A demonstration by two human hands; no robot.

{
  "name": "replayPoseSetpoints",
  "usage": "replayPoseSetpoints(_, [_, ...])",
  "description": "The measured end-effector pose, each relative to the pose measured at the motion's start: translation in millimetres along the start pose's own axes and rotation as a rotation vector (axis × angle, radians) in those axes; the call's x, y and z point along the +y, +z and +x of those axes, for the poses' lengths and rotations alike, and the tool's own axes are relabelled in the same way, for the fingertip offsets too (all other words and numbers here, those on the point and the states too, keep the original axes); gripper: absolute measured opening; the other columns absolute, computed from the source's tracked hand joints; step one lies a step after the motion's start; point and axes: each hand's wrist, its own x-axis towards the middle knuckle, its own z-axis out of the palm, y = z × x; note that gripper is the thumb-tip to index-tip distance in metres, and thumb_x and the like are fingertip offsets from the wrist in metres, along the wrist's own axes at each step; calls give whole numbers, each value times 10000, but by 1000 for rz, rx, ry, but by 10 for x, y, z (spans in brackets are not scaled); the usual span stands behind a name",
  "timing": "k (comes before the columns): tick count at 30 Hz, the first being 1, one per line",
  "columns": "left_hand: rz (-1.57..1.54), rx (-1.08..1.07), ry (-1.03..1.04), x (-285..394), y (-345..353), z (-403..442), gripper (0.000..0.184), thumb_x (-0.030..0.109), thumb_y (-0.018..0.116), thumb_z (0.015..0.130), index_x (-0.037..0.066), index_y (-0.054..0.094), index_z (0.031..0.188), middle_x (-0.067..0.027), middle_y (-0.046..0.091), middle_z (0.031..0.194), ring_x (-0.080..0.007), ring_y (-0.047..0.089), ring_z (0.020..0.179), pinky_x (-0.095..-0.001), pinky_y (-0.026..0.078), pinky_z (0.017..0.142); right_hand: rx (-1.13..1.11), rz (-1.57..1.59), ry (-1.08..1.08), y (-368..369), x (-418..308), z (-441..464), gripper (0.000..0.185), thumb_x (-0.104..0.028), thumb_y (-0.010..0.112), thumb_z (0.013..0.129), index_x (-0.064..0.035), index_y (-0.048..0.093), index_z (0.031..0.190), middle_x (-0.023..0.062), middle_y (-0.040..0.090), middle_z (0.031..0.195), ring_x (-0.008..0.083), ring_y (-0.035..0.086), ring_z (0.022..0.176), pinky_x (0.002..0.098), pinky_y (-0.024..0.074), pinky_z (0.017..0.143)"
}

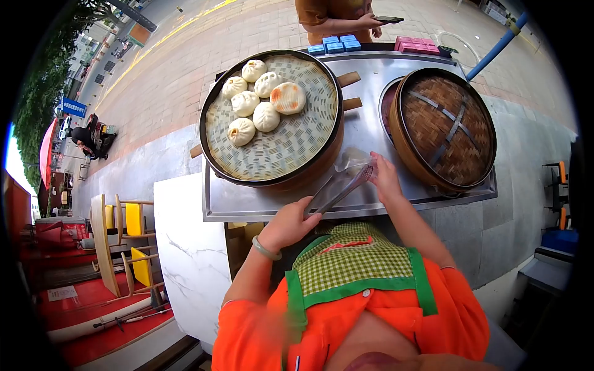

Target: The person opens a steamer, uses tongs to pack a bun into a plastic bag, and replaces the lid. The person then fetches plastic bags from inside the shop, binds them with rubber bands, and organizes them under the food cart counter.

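My left hand (pixel 292 221) is closed round the handle end of metal tongs (pixel 345 193), whose tips point away to the right. Close to those tips, my right hand (pixel 386 178) pinches a thin clear plastic bag (pixel 352 159). Whether the tongs' tips are inside the bag or just beside it, I cannot tell. Ahead and to the left is a round steamer (pixel 272 148) lined with a woven mat, holding several pleated buns (pixel 266 117) and one flat bun with orange-brown patches (pixel 288 98). Nothing shows between the tongs' arms.
A steamer with a woven bamboo lid (pixel 447 130) stands at the right of the metal counter (pixel 365 133). Blue packets (pixel 334 45) and pink packets (pixel 424 46) line the far edge. Beyond them stands a person (pixel 337 18) holding a phone. At left is a white marble-patterned tabletop (pixel 192 253).
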Motion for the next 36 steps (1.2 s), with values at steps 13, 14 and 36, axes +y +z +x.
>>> replayPoseSetpoints(13, [60,620,-23,-628,-924,-181,524,109,662,848,-54,472,1309,-117,656,979,-121,588,859,-258,480,792,76,-980,-745,9,-149,-282,323,-169,473,958,31,592,1181,170,565,997,317,565,903,368,439,851])
replayPoseSetpoints(14, [57,619,-19,-654,-984,-46,524,109,662,848,-54,472,1309,-117,656,979,-121,588,859,-258,480,792,59,-953,-706,32,-173,-310,312,-150,480,948,32,593,1176,179,546,938,333,560,868,372,442,825])
replayPoseSetpoints(36, [591,562,-16,-722,-1970,833,567,260,655,840,-7,498,1314,-122,662,774,-213,630,675,-355,483,639,71,-1023,-647,140,-264,-420,289,-152,470,957,7,575,1173,201,534,912,369,564,840,401,454,760])
